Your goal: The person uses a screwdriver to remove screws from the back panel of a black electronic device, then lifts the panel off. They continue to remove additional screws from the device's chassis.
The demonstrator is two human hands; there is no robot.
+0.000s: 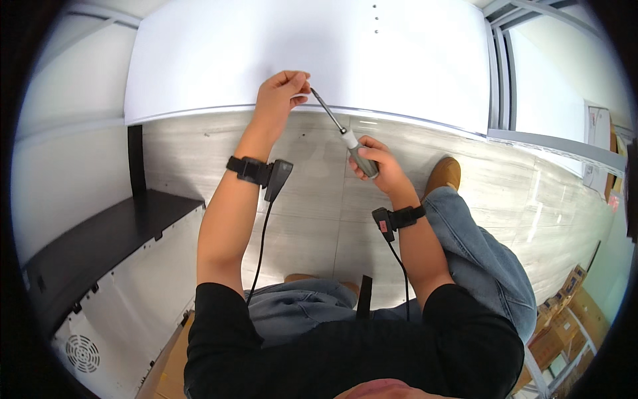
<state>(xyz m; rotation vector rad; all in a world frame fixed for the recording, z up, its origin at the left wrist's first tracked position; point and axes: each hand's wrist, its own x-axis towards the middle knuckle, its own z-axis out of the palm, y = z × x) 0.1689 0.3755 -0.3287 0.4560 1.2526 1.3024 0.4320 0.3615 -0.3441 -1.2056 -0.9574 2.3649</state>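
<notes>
My right hand (373, 161) is wrapped round the grey and white handle of a screwdriver (350, 141). Its long metal shaft slants up and left, toward my other hand. Thumb and fingers of my left hand (287, 88) are pinched together at the screwdriver's tip. Whatever sits between those fingertips is too small to make out. Both hands are over the near edge of a white table (412, 73). On its far part, three small dark screw-like pieces (377, 18) lie in a row.
Black straps with small devices (252, 170) circle both wrists, and cables trail from them. A black and white metal cabinet (119, 246) stands at the left. Grey metal framing (551, 141) flanks the table's right side. Cardboard boxes (558, 332) are stacked at the lower right.
</notes>
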